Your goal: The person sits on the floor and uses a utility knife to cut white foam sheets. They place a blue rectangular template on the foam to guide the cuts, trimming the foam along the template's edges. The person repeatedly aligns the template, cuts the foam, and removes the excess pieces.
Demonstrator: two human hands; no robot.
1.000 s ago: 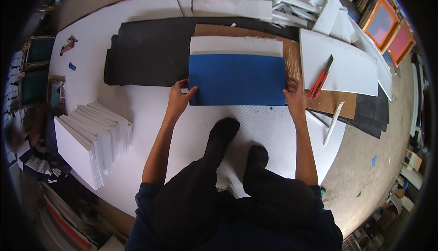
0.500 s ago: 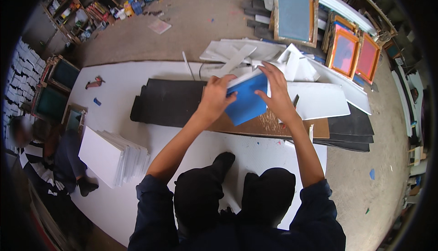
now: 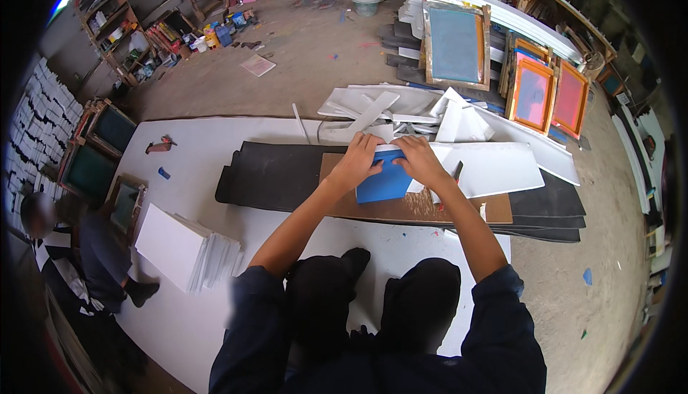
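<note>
A blue panel [image 3: 385,185] with a white edge along its top stands or leans over a brown board [image 3: 344,206]. My left hand [image 3: 358,159] grips its top edge near the left end, thumb on the blue face. At the right end of that same edge my right hand [image 3: 420,162] is closed on it, thumb likewise on the blue face. White sheet pieces [image 3: 494,168] lie just right of the panel. Partly behind my right forearm is a red and black tool [image 3: 457,172], its kind unclear.
Black sheets [image 3: 269,172] lie under the brown board. Beyond are white offcuts [image 3: 373,107] in a heap. A stack of white sheets [image 3: 172,247] stands at left near a seated person [image 3: 107,258]. Framed screens [image 3: 455,43] lean at the back right; a red tool [image 3: 159,146] lies far left.
The blue panel has gone from tilted to nearly level along its top edge. Both hands have come closer together on that edge. The view has shifted, showing more of the far floor.
</note>
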